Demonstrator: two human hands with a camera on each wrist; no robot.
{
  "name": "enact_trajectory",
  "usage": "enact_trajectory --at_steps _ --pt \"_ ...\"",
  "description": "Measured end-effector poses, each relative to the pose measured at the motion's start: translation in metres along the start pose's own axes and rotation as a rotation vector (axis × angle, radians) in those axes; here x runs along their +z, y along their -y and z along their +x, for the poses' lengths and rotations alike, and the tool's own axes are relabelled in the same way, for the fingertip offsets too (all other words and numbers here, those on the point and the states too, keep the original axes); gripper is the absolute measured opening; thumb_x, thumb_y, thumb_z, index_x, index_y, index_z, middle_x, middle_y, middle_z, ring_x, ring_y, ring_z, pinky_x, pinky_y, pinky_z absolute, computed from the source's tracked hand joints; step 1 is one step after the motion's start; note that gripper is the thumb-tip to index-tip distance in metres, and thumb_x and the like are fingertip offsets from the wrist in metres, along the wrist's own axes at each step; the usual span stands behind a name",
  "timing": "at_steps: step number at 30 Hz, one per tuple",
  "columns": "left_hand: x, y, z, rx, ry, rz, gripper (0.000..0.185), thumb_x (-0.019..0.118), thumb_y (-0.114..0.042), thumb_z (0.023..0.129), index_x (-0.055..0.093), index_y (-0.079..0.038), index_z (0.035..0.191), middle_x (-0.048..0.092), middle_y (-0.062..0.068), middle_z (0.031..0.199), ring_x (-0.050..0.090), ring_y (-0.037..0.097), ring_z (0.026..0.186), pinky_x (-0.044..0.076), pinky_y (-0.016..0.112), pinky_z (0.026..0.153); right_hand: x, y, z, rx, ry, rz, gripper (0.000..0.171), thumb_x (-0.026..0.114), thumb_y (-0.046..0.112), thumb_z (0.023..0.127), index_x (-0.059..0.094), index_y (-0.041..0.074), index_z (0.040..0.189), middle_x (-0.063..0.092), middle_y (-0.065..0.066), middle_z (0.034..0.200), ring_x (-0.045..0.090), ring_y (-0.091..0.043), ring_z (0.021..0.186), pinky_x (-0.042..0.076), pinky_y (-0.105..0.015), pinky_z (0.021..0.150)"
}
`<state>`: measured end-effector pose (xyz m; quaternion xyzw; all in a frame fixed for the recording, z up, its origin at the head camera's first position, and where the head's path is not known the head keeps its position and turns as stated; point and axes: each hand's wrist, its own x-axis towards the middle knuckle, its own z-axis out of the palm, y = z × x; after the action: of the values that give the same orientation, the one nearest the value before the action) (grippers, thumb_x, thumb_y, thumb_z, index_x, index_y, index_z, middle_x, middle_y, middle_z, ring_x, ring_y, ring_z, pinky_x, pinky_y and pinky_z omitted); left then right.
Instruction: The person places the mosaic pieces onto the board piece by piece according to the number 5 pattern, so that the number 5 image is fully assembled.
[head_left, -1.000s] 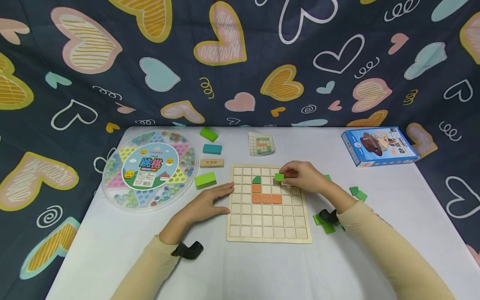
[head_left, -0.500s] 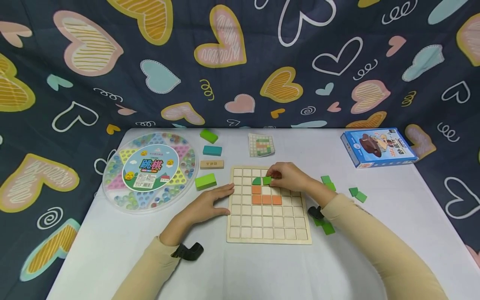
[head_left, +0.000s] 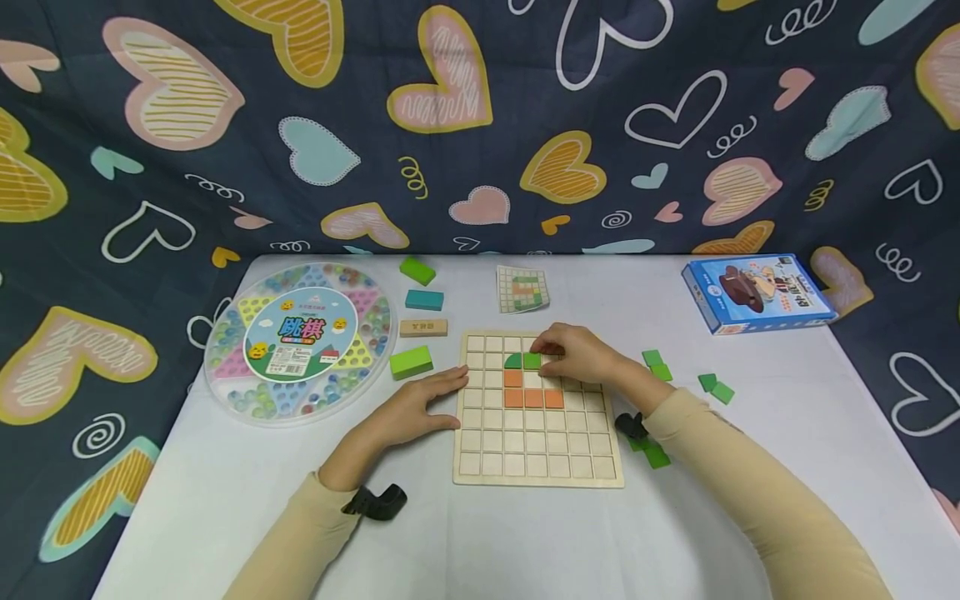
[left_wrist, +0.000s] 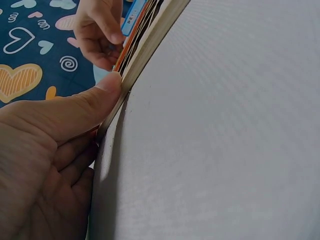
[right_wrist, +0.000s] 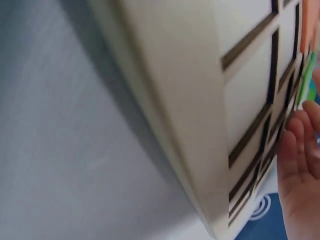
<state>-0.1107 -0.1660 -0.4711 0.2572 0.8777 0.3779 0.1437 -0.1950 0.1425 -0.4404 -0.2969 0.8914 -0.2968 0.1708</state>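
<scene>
A wooden grid board [head_left: 525, 462] lies flat on the table, holding several orange square tiles [head_left: 534, 397] and a dark green rounded tile [head_left: 513, 361]. My right hand [head_left: 581, 354] reaches over the board's upper part. Its thumb and index finger pinch the right side of a light green square tile [head_left: 531, 361], which lies in the cell beside the rounded one. My left hand [head_left: 408, 408] rests at the board's left edge with fingers extended. Up close in the left wrist view, the left thumb [left_wrist: 95, 102] touches the board's rim [left_wrist: 145, 55].
A small pattern card [head_left: 522, 289] lies behind the board. Loose green tiles [head_left: 657, 365] are scattered to the right, some partly behind the right wrist strap. Several blocks [head_left: 411, 362] stand left of the board, near a round marble game [head_left: 300, 342]. A blue box [head_left: 759, 293] sits at back right.
My right hand has moved left across the board with the light green tile. The tile has gone from tilted to flat in its cell. The left hand has stayed put.
</scene>
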Motion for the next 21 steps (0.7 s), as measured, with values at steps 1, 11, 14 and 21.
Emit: enact_trajectory --at_steps 1,11,14,21 --pt "0.000 0.000 0.000 0.000 0.000 0.001 0.069 0.074 -0.029 0.081 0.045 -0.007 0.141 0.033 -0.001 0.153 0.029 0.020 0.142 0.029 0.041 0.114 -0.001 -0.001 -0.002 0.012 -0.001 0.023 0.036 0.074 0.019 0.083 0.065 0.008 0.116 0.063 -0.005 0.112 0.060 -0.021 0.104 0.052 -0.034 0.091" --pt "0.000 0.000 0.000 0.003 -0.002 0.004 0.070 0.074 -0.029 0.081 0.045 -0.008 0.141 0.033 -0.001 0.153 0.029 0.020 0.142 0.029 0.040 0.114 -0.029 -0.013 -0.037 0.051 -0.107 0.136 0.046 0.070 0.015 0.086 0.056 0.003 0.129 0.059 -0.014 0.128 0.056 -0.031 0.116 0.047 -0.046 0.099" --pt "-0.001 0.000 0.000 0.005 -0.003 0.001 0.070 0.074 -0.029 0.081 0.045 -0.007 0.141 0.033 -0.001 0.153 0.029 0.020 0.142 0.029 0.040 0.114 -0.040 -0.022 -0.049 0.081 -0.137 0.144 0.046 0.069 0.015 0.087 0.056 0.001 0.129 0.058 -0.015 0.129 0.054 -0.032 0.119 0.045 -0.048 0.102" --pt "-0.001 -0.001 0.000 0.006 -0.003 -0.005 0.069 0.073 -0.029 0.082 0.045 -0.007 0.140 0.033 -0.001 0.153 0.030 0.020 0.142 0.030 0.041 0.114 -0.060 -0.056 -0.079 0.169 -0.157 0.122 0.044 0.066 0.017 0.090 0.055 0.001 0.129 0.056 -0.018 0.131 0.051 -0.036 0.122 0.041 -0.052 0.103"
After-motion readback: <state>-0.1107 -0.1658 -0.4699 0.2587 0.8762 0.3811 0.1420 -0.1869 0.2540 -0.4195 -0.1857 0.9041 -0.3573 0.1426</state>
